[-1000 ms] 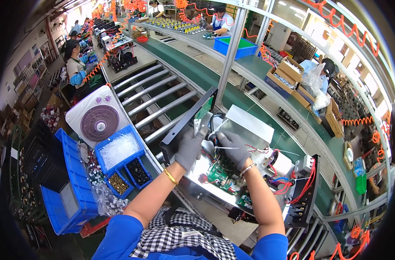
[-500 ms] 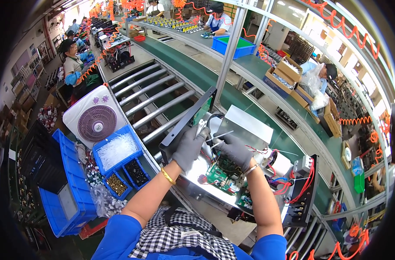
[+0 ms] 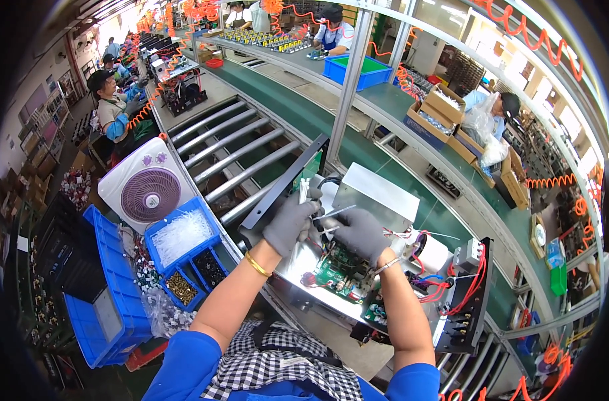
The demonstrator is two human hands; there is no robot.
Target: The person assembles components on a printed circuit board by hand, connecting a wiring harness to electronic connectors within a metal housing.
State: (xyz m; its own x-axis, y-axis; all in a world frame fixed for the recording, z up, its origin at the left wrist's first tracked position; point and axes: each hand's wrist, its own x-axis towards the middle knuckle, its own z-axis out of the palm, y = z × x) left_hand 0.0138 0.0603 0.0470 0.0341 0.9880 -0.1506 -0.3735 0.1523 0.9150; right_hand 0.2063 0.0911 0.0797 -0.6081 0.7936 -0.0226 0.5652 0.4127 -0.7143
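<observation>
My left hand (image 3: 291, 224), in a grey glove, is closed with a small bunch of white cable ties (image 3: 304, 190) standing up from its fingers. My right hand (image 3: 359, 234), gloved too, pinches a single white cable tie (image 3: 338, 212) close to the left fingertips. Both hands are over an open metal chassis (image 3: 304, 257) with a dark panel (image 3: 288, 184) at its far left. Below the right hand lies a green circuit board (image 3: 338, 271). Behind it stands a silver metal box (image 3: 378, 194). The fingertips partly hide what lies between the hands.
At left are a purple-and-white fan (image 3: 149, 194), a blue bin of white ties (image 3: 185, 235), small bins of brass parts (image 3: 181, 287) and black parts (image 3: 211, 266), and a large blue crate (image 3: 114, 281). Conveyor rollers (image 3: 234, 150) run beyond the chassis. Co-workers sit farther off.
My hands have come closer together, the right one moving slightly left. The tie in the right hand has shifted a little. A co-worker at left has raised their hands.
</observation>
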